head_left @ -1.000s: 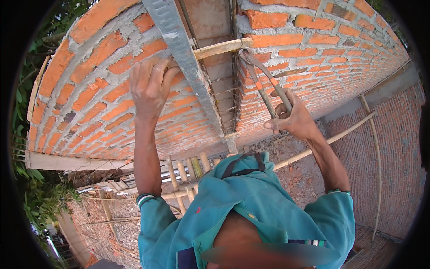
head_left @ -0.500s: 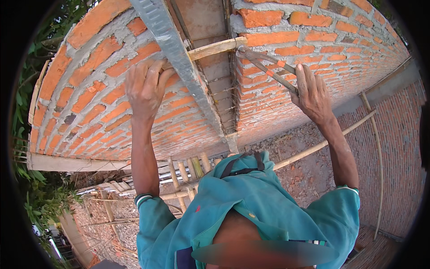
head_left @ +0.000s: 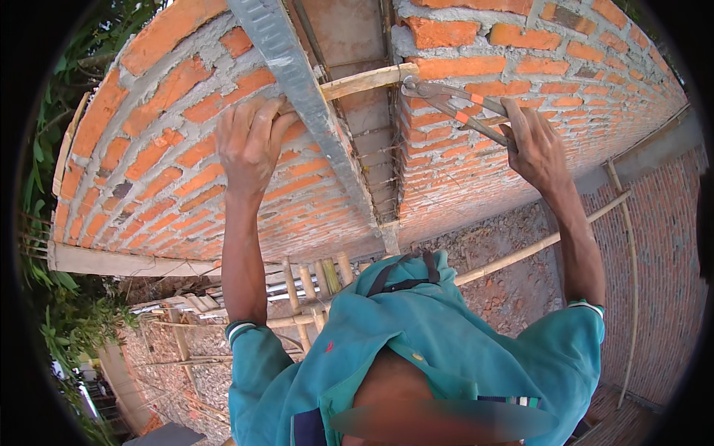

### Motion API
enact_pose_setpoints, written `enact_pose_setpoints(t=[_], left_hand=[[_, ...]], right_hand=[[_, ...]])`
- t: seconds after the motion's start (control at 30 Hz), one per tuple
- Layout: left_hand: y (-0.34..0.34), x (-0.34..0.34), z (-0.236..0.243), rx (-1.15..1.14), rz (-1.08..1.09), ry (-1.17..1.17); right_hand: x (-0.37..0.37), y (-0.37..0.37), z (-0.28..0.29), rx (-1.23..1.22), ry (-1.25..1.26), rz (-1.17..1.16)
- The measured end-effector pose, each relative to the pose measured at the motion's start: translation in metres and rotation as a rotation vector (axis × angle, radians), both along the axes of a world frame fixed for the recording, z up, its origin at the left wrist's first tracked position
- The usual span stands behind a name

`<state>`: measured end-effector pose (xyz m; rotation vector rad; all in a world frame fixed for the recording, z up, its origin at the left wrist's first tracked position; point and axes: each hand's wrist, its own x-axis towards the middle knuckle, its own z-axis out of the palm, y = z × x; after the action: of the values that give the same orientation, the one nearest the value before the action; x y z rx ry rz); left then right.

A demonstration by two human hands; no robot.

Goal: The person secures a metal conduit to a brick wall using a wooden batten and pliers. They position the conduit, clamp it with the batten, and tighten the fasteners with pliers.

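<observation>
A short wooden batten (head_left: pixel 364 82) spans the gap between two brick wall sections, passing behind an upright grey ribbed metal strip (head_left: pixel 297 89). On the left, my left hand (head_left: pixel 249 141) is closed, its fingers curled over what looks like the batten's left end against the brickwork. My right hand (head_left: pixel 537 149) grips the two handles of a pair of pincers (head_left: pixel 454 108). The pincers' rounded jaws meet the batten's right end, at the edge of the right-hand wall. Whether the jaws bite on a nail or a wire is too small to tell.
Brick walls with rough mortar rise left (head_left: pixel 171 163) and right (head_left: pixel 520 67) of a recess with reinforcing bars (head_left: pixel 383 149). Bamboo poles (head_left: pixel 513 256) cross below me, above rubble-strewn ground. Green foliage (head_left: pixel 67 297) borders the far left.
My right hand has shifted slightly right, and the pincers' handles look closer together. The jaws remain at the batten's end. My left hand keeps its place on the left side.
</observation>
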<state>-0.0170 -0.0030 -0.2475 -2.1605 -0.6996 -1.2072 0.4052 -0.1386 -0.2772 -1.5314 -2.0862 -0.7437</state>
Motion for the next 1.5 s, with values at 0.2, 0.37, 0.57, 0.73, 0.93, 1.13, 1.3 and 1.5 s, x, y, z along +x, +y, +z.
enact_pose_setpoints(t=[0.2, 0.37, 0.57, 0.73, 0.93, 1.13, 1.3, 1.5], left_hand=[[-0.001, 0.000, 0.002, 0.005, 0.008, 0.019], [-0.001, 0.001, 0.003, -0.048, -0.012, -0.038], [-0.001, 0.001, 0.005, -0.060, 0.004, -0.031], [-0.004, 0.000, 0.004, -0.060, 0.009, -0.021], [-0.004, -0.001, 0.003, -0.053, 0.029, -0.011], [-0.071, 0.051, -0.019, -0.355, -0.301, -0.381], [-0.073, 0.152, -0.044, -1.482, -0.824, -0.960], [-0.042, 0.209, -0.046, -1.887, -1.340, -1.432]], right_hand=[[-0.008, -0.006, 0.000, -0.079, 0.119, 0.067], [-0.019, -0.023, -0.003, -0.184, 0.233, 0.037], [0.007, 0.003, -0.020, -0.218, 0.258, 0.063], [0.008, 0.003, -0.026, -0.212, 0.293, 0.158], [-0.044, -0.023, -0.030, -0.647, 0.935, 0.292], [-0.075, -0.036, -0.051, -1.159, 1.967, 0.589], [-0.069, -0.032, -0.061, -1.327, 2.267, 0.945], [-0.051, -0.027, -0.057, -1.361, 2.144, 0.930]])
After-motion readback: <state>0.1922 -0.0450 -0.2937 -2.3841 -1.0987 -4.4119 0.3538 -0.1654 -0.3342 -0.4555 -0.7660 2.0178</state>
